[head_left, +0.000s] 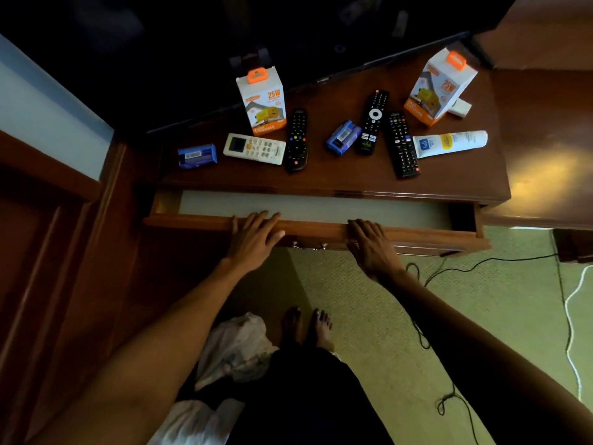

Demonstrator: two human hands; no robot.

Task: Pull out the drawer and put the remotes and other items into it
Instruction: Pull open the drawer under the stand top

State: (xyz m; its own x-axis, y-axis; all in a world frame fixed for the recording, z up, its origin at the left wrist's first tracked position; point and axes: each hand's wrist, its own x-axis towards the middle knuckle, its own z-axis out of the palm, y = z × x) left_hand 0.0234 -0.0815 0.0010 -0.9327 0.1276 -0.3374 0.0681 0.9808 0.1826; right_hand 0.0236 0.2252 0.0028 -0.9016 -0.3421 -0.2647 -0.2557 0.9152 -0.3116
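So the drawer (321, 208) is partly out, showing a pale liner with nothing on it that I can see. Both hands sit on its front edge: left hand (255, 237) flat with fingers spread over the top of the rim, right hand (369, 244) flat too, fingers together and draped over the edge. Neither is pinching anything.

Everything sits on the desk top (449, 178) behind the drawer. Left to right: a blue pack (197, 154), a white AC remote (254, 148), a black remote (296, 140), another blue pack (342, 137), two more black remotes (372, 122) (402, 145) side by side, and a white tube (449, 143). Two orange-and-white charger boxes (261, 101) (439, 86) stand further back, and there's a small white thing (460, 108) beside the right one, maybe a plug, too dim to say.
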